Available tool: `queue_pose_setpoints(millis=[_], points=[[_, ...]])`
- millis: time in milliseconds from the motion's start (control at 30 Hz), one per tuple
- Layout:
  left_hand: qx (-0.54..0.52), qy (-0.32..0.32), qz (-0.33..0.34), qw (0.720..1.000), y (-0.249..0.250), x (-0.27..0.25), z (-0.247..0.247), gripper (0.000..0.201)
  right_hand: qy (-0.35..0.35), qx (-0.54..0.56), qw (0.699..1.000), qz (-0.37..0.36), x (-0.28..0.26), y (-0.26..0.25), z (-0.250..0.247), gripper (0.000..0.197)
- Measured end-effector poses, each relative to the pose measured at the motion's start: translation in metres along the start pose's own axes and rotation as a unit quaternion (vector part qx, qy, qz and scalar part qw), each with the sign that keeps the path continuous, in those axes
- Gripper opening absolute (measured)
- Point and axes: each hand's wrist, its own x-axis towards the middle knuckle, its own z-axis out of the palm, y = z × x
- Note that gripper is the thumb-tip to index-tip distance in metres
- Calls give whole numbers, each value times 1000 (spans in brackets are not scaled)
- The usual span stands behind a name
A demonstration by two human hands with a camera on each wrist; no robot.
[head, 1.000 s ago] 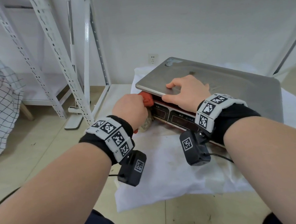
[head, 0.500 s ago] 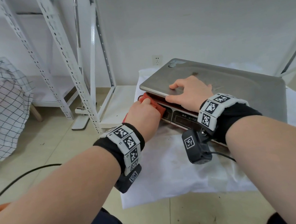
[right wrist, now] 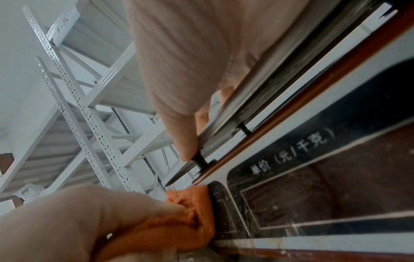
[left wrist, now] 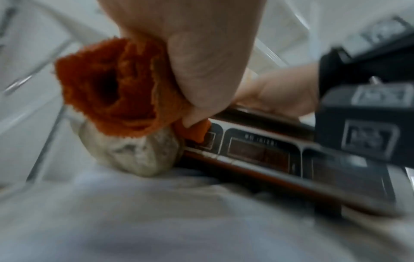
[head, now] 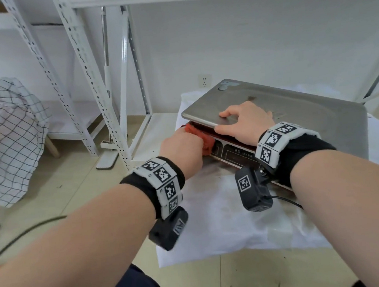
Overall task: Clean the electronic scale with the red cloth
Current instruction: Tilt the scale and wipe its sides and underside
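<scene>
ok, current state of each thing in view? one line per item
left hand: grips the red cloth, pressing it on the scale's front panel
red cloth: bunched, against the panel's left end
right hand: fingers flat on the steel pan, thumb at its front edge
scale: sits on the white sheet, display windows dark
white sheet: spread on the floor, smudged

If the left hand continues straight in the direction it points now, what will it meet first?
The left hand grips the red cloth, already against the scale's front panel. Going on, it would likely press into that panel, under the steel tray.
</scene>
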Motion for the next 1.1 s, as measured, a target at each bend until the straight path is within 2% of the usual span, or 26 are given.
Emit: queue_pose_setpoints(millis=[67, 267, 467, 567, 633, 700, 767, 800, 900, 1100], points=[[-37, 10, -25, 999, 3, -1, 5, 26, -3, 2, 1000, 1, 0, 0, 0, 42], [87, 15, 92, 992, -1, -5, 3, 30, -6, -2, 1000, 0, -1, -1, 0, 41], [194, -3, 165, 967, 2, -3, 1, 29, -13, -10, 1000, -5, -2, -1, -2, 42], [185, -11, 189, 964, -1, 0, 3, 30, -27, -15, 999, -17, -1, 1, -2, 45], [108, -20, 156, 982, -4, 2, 5, 28, -48, -24, 998, -32, -3, 3, -6, 50], [-29, -22, 71, 997, -6, 3, 5, 25, -71, -31, 996, -50, -7, 6, -13, 53], [-170, -7, -50, 984, -4, 0, 1, 29, -77, -18, 996, -52, -13, 11, -22, 53], [-207, 16, -97, 973, -2, 0, -2, 32, -73, -10, 996, -51, -16, 14, -25, 52], [-232, 67, -143, 960, 3, 4, -5, 33, -63, -7, 997, -47, -23, 22, -33, 52], [-214, 25, -177, 960, 35, 10, 2, 21, -96, -66, 993, -26, -31, 34, -34, 55]])
